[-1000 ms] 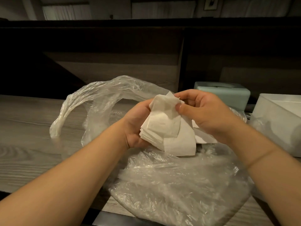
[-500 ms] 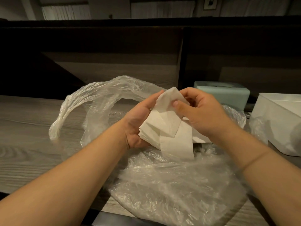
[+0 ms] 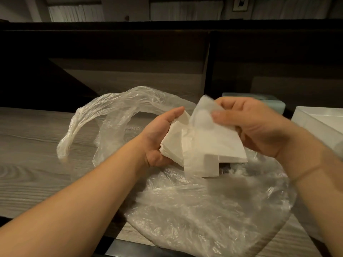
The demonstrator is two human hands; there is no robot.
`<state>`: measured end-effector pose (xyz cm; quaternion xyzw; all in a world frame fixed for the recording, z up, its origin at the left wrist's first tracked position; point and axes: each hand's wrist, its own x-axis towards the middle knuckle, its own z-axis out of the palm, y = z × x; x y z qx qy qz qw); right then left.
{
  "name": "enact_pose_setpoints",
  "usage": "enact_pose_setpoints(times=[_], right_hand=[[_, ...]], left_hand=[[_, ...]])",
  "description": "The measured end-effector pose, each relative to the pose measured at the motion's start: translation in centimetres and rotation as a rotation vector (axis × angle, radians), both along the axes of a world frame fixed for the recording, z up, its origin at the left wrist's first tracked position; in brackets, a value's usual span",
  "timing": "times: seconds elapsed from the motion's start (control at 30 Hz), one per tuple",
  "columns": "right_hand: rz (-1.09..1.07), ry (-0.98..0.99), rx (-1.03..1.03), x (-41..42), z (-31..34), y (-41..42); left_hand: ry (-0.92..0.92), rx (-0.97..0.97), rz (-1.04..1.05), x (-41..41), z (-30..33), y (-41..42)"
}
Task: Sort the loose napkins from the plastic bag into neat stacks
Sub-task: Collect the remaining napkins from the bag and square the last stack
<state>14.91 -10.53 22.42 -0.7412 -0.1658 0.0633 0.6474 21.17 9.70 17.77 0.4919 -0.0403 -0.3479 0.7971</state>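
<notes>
A small stack of white napkins (image 3: pixel 173 145) sits in the person's left hand (image 3: pixel 159 138), held above the middle of a grey wood-grain worktop (image 3: pixel 37 145). The left hand cradles the stack from the side, its fingers hidden behind the paper and the thumb lying straight along the top edge. The stack's edges look roughly squared but not yet flush.

The right hand (image 3: pixel 254 127) pinches a loose napkin (image 3: pixel 213 138) between thumb and curled fingers and holds it against the front of the stack; this napkin is blurred, and one folded flap hangs below the rest.

Directly beneath both hands lies a crumpled clear plastic bag (image 3: pixel 204 210), spread open across the worktop toward its near edge, one handle loop arching up at the left. Whether more napkins remain inside it cannot be told.

Toward the worktop's far right stand a pale green box (image 3: pixel 276 103) and a white container (image 3: pixel 319 123).

As a judgement, sorting looks partway done: one stack is forming in hand, and no finished stack is visible on the worktop.
</notes>
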Motion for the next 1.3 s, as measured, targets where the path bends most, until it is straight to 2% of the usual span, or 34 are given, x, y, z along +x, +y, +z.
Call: enact_pose_setpoints(times=[0.1, 0.17, 0.4, 0.6, 0.73, 0.9, 0.97, 1.1, 1.17, 1.3], right_hand=[[-0.030, -0.076, -0.432, 0.3, -0.7, 0.7], [-0.087, -0.101, -0.552, 0.5, -1.0, 1.1], [-0.259, -0.207, -0.597, 1.1, -1.9, 1.7], [-0.256, -0.149, -0.594, 1.3, -1.9, 1.8], [-0.264, -0.129, -0.606, 1.4, -2.0, 1.8], [-0.290, -0.149, -0.560, 1.1, -1.7, 1.8], [-0.269, -0.115, -0.479, 0.9, -1.3, 1.6], [-0.070, 0.026, -0.019, 0.5, -0.4, 0.7], [-0.048, 0.078, 0.128, 0.5, -0.3, 0.8], [-0.243, 0.126, 0.075, 1.2, -1.5, 2.1]], left_hand=[[0.005, 0.023, 0.006, -0.1, 0.1, 0.0], [0.002, 0.046, 0.012, -0.3, 0.3, 0.0], [0.008, 0.074, 0.049, -0.6, 0.6, 0.1], [-0.019, 0.088, 0.072, -0.4, 0.7, 0.0], [-0.040, 0.062, 0.004, -0.5, 0.6, 0.1], [-0.123, 0.048, -0.087, -0.6, 0.2, 0.3], [-0.139, 0.035, -0.079, -0.6, 0.3, 0.4], [-0.140, -0.054, -0.007, -0.4, 0.4, 0.5], [-0.137, -0.107, -0.047, -0.5, 0.3, 0.4], [-0.071, -0.125, -0.174, -0.8, 0.1, 0.1]])
